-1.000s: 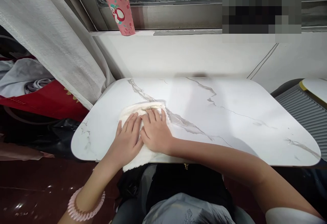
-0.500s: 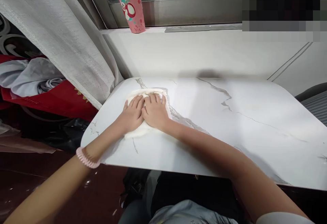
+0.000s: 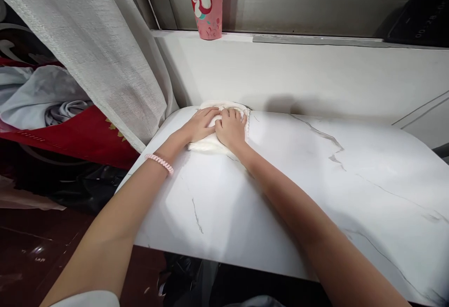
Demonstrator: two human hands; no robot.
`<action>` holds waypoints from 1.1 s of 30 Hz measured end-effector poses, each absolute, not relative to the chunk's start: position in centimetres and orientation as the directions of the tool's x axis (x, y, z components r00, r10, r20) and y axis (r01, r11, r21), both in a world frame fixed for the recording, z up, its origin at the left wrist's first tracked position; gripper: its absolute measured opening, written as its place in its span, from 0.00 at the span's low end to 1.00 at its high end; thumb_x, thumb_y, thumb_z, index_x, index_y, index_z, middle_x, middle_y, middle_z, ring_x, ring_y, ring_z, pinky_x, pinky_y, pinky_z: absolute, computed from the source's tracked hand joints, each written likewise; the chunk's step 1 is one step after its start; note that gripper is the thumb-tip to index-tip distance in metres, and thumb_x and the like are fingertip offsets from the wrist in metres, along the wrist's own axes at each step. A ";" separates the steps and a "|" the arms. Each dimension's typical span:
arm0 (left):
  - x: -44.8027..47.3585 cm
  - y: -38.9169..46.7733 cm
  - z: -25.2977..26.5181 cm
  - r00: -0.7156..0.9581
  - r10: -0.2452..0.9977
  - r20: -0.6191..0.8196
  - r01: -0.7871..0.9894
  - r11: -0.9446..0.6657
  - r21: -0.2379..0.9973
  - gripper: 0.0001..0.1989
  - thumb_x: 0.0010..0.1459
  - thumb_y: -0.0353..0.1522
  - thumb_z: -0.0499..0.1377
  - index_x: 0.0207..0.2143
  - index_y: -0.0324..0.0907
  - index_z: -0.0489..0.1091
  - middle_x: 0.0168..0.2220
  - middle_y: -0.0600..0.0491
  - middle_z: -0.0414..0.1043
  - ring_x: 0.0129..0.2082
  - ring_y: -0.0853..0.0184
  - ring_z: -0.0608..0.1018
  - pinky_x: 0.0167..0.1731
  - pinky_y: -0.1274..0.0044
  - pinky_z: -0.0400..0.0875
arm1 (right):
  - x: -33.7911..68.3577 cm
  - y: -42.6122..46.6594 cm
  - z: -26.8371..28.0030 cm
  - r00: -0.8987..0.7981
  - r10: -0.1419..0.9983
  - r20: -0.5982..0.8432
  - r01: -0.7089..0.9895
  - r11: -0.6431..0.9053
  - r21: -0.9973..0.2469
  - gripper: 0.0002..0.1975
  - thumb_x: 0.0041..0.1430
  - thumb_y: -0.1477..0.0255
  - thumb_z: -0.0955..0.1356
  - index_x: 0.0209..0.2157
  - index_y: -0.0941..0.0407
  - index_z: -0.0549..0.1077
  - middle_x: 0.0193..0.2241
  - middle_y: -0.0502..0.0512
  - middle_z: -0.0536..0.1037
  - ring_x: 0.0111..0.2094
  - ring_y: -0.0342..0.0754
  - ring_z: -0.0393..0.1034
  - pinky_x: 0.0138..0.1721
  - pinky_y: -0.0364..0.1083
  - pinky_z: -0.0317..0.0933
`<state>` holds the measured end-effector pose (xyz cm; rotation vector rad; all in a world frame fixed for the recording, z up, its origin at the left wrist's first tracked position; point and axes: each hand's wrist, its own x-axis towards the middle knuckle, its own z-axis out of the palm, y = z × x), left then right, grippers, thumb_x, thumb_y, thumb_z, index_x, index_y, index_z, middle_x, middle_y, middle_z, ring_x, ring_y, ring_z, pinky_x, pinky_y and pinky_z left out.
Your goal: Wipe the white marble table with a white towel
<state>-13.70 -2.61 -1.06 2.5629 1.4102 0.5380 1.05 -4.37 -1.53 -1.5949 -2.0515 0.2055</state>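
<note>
A folded white cloth (image 3: 206, 147) lies on the white marble-patterned table (image 3: 280, 176), close to the wall at its far left. My left hand (image 3: 201, 124) rests flat on the cloth with its fingers stretched out towards the right. Beside it, my right hand (image 3: 231, 127) presses on the cloth too, fingers spread and slightly bent. The two hands nearly meet in the middle of the cloth, and cover much of it. A pink coiled band (image 3: 160, 162) circles my left wrist.
On the window ledge (image 3: 315, 40) stands a pink patterned cup (image 3: 206, 5), with a dark object (image 3: 421, 22) farther right. A pale curtain (image 3: 105, 40) hangs along the table's left end. Behind it is a red bag (image 3: 77, 139) holding grey and white fabric.
Both hands and the cloth under them have moved away from me across the table, up towards the wall. The view has shifted as well.
</note>
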 end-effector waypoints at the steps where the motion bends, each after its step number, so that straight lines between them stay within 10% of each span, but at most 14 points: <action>1: -14.1 -2.2 -1.1 0.482 0.844 0.235 0.784 -0.535 0.316 0.29 0.60 0.45 0.48 0.60 0.39 0.61 0.64 0.44 0.59 0.65 0.57 0.60 0.65 0.63 0.50 | 0.7 -3.9 -1.5 -0.166 0.935 0.315 0.854 0.295 -0.428 0.17 0.65 0.73 0.57 0.51 0.59 0.68 0.54 0.64 0.69 0.58 0.58 0.58 0.63 0.63 0.40; 17: -18.9 -3.1 -0.7 0.395 0.904 0.161 0.845 -0.427 0.322 0.31 0.60 0.45 0.47 0.62 0.39 0.58 0.66 0.45 0.56 0.67 0.59 0.55 0.66 0.64 0.46 | -3.7 -3.3 -1.8 -0.266 0.897 0.352 0.834 0.397 -0.382 0.16 0.65 0.73 0.57 0.50 0.59 0.68 0.55 0.63 0.70 0.58 0.57 0.59 0.63 0.62 0.42; 33: -20.4 -22.3 -0.8 0.162 0.980 0.117 0.967 -0.182 0.179 0.31 0.65 0.44 0.39 0.66 0.41 0.48 0.68 0.41 0.49 0.68 0.53 0.53 0.64 0.53 0.44 | -4.7 -17.2 -1.0 -0.557 0.758 0.339 0.584 0.648 -0.489 0.17 0.63 0.72 0.60 0.52 0.58 0.68 0.59 0.61 0.66 0.62 0.55 0.55 0.67 0.61 0.37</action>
